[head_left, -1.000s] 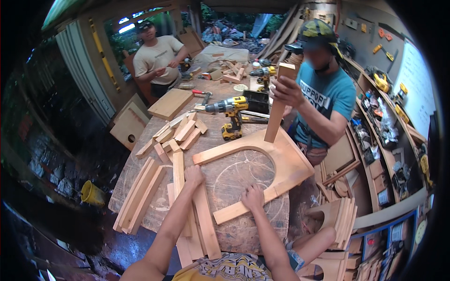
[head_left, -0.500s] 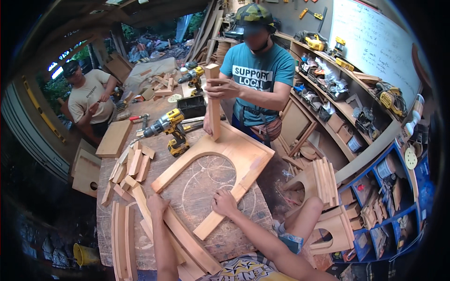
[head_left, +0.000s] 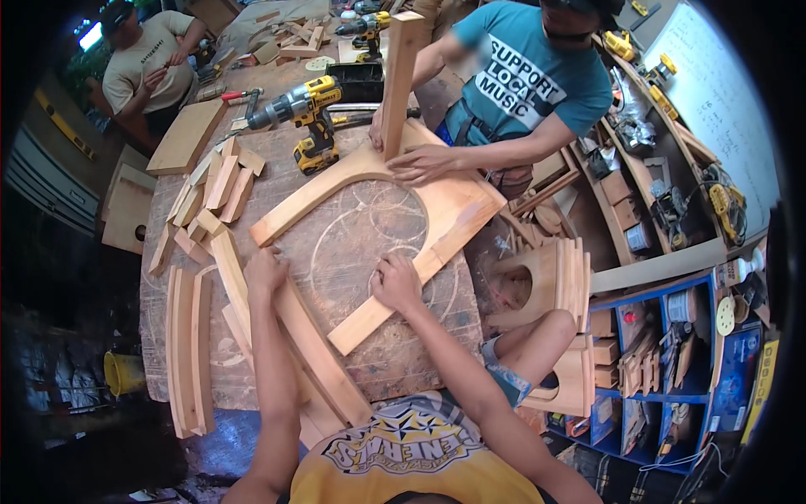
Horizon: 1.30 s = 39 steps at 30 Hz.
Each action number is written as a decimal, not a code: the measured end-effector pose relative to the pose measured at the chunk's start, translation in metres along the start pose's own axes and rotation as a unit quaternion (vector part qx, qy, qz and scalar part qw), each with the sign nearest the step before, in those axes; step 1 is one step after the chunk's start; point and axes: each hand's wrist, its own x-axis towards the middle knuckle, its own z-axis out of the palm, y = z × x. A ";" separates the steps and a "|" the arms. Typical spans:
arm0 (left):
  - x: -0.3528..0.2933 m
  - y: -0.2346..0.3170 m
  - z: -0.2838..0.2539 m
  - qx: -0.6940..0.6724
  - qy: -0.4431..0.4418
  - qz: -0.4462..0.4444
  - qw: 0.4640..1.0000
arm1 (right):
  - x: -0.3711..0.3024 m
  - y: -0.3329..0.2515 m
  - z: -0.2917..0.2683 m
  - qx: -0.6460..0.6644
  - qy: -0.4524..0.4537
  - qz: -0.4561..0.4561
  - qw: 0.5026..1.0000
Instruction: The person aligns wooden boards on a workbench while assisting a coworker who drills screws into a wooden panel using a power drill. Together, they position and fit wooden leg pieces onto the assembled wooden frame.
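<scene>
A U-shaped wooden panel (head_left: 460,220) lies on the workbench (head_left: 353,244), its opening facing me. My right hand (head_left: 396,283) is closed over the inner edge of its near leg. My left hand (head_left: 267,270) curls at the far end of a curved wooden piece (head_left: 317,349), close by the tip of the panel's other leg; the fingers' undersides are hidden. Across the bench a co-worker in a teal shirt (head_left: 537,76) holds a square wooden post (head_left: 400,92) upright on the panel, one hand flat at its base and the other behind it.
A yellow cordless drill (head_left: 312,126) stands left of the panel, beside a black tray (head_left: 359,81). Short wood blocks (head_left: 222,181) and curved strips (head_left: 191,349) lie at left. Shelves (head_left: 646,353) and stacked panels (head_left: 554,277) stand at right. Another person (head_left: 159,63) stands far left.
My view has tilted downward and come closer. The co-worker's hand has slid from high on the post to its base. My hands keep nearly the same places on the wood.
</scene>
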 end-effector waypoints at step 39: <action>0.013 -0.003 0.035 -0.180 0.067 -0.047 0.980 | 0.001 0.004 -0.001 0.011 -0.014 -0.011 1.000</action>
